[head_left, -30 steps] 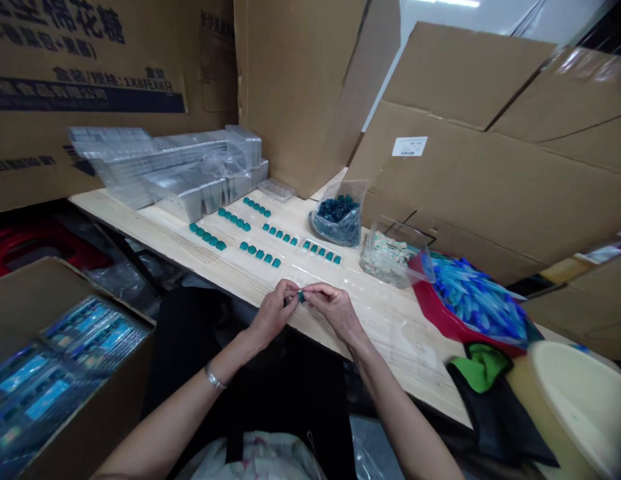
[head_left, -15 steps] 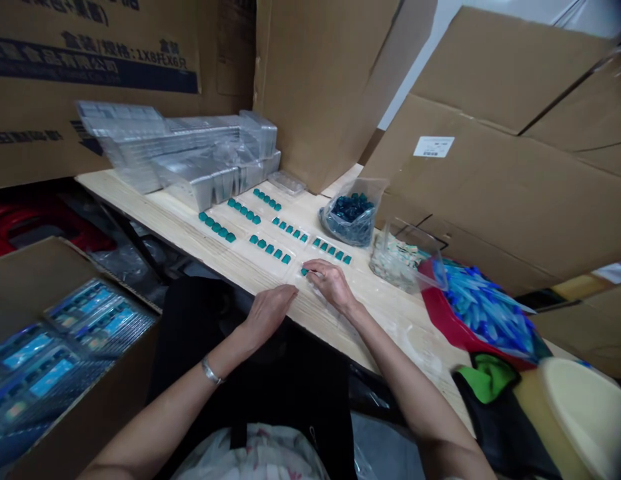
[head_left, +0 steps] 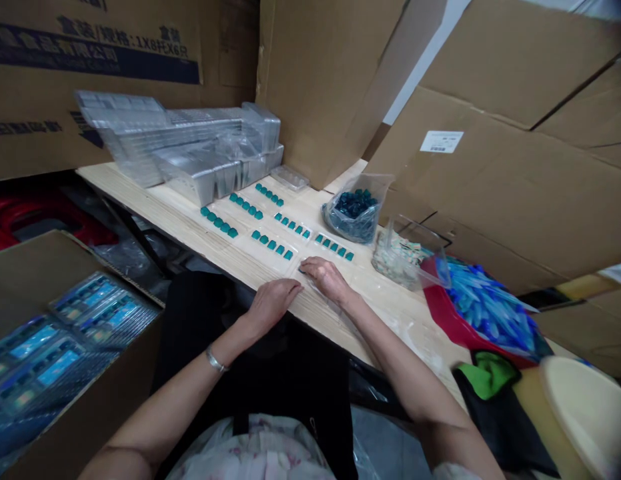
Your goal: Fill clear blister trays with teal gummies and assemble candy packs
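Note:
My right hand (head_left: pixel 326 277) is over the table at the near end of the trays, its fingers closed at the tips on a small teal piece (head_left: pixel 302 270), mostly covered. Close beside it, at the table's front edge, my left hand (head_left: pixel 273 305) has its fingers pressed together; whatever they may hold is hidden. Ahead of both hands lie several shallow clear trays, each with a row of teal pieces, such as the nearest row (head_left: pixel 272 245) and the row to its right (head_left: pixel 334 247). An open clear bag (head_left: pixel 357 228) of darker teal pieces stands behind them.
Stacked clear plastic trays (head_left: pixel 185 167) fill the table's back left. To the right stand a clear container (head_left: pixel 397 257) with small pale pieces and a red basin (head_left: pixel 443 313) of blue slender items. A carton (head_left: pixel 105 380) of packed blue sets is at my left; cardboard boxes (head_left: pixel 490 180) wall the back.
The teal piece by my right fingertips is now more covered by them. My left hand has shifted slightly right and up toward my right hand. The view has tilted a little.

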Demonstrator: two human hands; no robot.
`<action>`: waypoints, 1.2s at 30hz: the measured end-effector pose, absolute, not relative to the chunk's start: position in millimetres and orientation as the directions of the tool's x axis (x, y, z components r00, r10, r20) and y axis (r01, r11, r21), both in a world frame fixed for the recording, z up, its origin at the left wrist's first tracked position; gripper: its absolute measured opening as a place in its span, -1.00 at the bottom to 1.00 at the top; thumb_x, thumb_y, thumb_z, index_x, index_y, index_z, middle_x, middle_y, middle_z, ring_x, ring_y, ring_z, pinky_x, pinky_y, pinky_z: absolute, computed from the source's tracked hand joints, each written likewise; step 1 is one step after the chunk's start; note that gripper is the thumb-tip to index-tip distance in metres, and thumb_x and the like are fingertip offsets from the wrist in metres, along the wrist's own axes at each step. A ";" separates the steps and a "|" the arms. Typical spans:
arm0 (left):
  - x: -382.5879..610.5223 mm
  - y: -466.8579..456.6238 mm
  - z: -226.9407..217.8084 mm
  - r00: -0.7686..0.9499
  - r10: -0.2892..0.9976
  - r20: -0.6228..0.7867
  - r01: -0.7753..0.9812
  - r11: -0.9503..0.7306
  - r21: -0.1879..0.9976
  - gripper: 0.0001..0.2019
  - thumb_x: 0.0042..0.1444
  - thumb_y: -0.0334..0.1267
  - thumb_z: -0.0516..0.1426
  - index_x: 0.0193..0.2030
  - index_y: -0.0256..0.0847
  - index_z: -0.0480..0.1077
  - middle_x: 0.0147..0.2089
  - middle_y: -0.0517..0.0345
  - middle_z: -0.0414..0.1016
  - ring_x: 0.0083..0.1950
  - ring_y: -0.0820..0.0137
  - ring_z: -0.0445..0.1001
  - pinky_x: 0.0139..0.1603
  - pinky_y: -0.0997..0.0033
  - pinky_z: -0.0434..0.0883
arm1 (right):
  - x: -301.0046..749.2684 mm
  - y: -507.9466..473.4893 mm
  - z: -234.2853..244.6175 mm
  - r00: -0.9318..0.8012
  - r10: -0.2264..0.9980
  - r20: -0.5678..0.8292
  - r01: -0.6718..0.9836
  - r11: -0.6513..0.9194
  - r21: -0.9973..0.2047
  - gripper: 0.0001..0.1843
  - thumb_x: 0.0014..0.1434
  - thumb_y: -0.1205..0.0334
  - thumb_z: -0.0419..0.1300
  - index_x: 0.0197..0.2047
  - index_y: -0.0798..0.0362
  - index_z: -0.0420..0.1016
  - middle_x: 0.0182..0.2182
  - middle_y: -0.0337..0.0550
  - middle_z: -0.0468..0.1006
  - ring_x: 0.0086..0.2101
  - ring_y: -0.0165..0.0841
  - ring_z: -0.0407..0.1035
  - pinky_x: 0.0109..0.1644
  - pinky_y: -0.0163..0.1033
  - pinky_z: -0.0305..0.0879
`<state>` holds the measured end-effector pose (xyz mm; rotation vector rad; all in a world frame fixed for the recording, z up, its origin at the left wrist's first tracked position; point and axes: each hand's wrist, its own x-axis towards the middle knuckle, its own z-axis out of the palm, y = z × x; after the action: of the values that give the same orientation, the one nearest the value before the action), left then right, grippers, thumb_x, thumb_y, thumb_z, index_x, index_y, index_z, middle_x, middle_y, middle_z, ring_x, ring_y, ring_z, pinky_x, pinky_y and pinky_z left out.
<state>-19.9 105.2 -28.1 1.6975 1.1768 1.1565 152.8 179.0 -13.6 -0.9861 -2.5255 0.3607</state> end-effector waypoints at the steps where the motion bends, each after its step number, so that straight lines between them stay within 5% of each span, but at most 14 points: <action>1: -20.1 107.0 -24.8 0.136 0.969 0.209 0.195 -0.233 0.953 -0.80 0.03 -0.10 0.14 -0.38 -0.16 0.50 -0.36 0.06 0.52 -0.34 0.34 0.43 -0.27 0.41 0.32 | 152.6 178.3 -11.6 -0.676 0.685 0.270 0.579 0.721 -0.381 -0.76 0.16 0.31 0.05 -0.22 0.02 0.55 -0.22 -0.06 0.55 -0.12 -0.27 0.39 -0.01 -0.17 0.28; 3: -21.6 110.7 -17.8 0.071 0.995 0.068 -0.067 -0.063 0.996 -0.70 0.06 -0.02 0.09 -0.32 -0.21 0.49 -0.33 0.07 0.53 -0.48 0.45 0.37 -0.44 0.47 0.30 | 152.4 173.0 -4.6 -0.649 0.698 0.303 0.571 0.710 -0.413 -0.77 0.16 0.28 0.07 -0.18 0.03 0.53 -0.20 -0.05 0.54 -0.12 -0.26 0.38 0.01 -0.15 0.27; 5: -24.0 114.0 -12.1 0.062 0.993 -0.102 -0.400 0.119 0.909 -0.63 0.10 0.00 0.04 -0.22 -0.27 0.46 -0.24 0.02 0.53 -0.51 0.52 0.35 -0.49 0.50 0.32 | 151.4 162.3 5.9 -0.545 0.746 0.383 0.572 0.665 -0.480 -0.77 0.16 0.25 0.09 -0.15 0.04 0.51 -0.20 -0.04 0.52 -0.15 -0.26 0.38 -0.01 -0.13 0.28; 9: -24.1 117.9 -7.4 0.151 0.960 -0.234 -0.764 0.264 0.589 -0.67 0.16 -0.11 0.03 -0.25 -0.39 0.44 -0.14 -0.14 0.50 -0.19 0.40 0.48 -0.16 0.41 0.42 | 140.7 131.7 25.7 -0.358 0.820 0.446 0.533 0.572 -0.624 -0.82 0.15 0.19 0.12 -0.23 0.01 0.52 -0.32 -0.11 0.50 -0.30 -0.32 0.39 -0.18 -0.21 0.33; 15: -5.6 117.0 -0.9 0.192 0.955 -0.227 -0.798 0.286 0.531 -0.64 0.18 -0.11 -0.01 -0.27 -0.40 0.45 -0.10 -0.13 0.49 -0.09 0.33 0.45 -0.10 0.38 0.40 | 115.1 110.2 20.7 -0.381 0.816 0.434 0.515 0.577 -0.634 -0.81 0.08 0.26 0.16 -0.21 -0.02 0.52 -0.27 -0.12 0.52 -0.21 -0.29 0.37 -0.09 -0.18 0.31; 21: -2.1 113.8 5.4 0.238 0.955 -0.177 -0.795 0.296 0.529 -0.64 0.17 -0.08 0.00 -0.26 -0.36 0.45 -0.07 -0.13 0.46 -0.04 0.33 0.42 -0.03 0.35 0.38 | 120.8 115.8 11.4 -0.184 0.924 0.335 0.378 0.381 -0.844 -0.84 0.06 0.22 0.16 -0.31 0.05 0.53 -0.33 -0.14 0.56 -0.36 -0.36 0.41 -0.24 -0.25 0.35; 36: 6.3 111.3 9.5 0.303 0.946 -0.114 -0.744 0.309 0.592 -0.53 0.14 0.04 -0.03 -0.09 -0.34 0.41 0.08 -0.17 0.34 0.02 0.26 0.37 -0.03 0.32 0.34 | 127.8 116.3 15.4 -0.129 0.986 0.103 0.200 0.127 -0.972 -0.77 -0.08 0.18 0.24 -0.33 0.13 0.54 -0.44 -0.16 0.58 -0.47 -0.40 0.43 -0.33 -0.30 0.38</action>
<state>6.3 111.3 9.5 0.4786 0.4941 1.1782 127.8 116.3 15.4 -1.2133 -1.5031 1.1009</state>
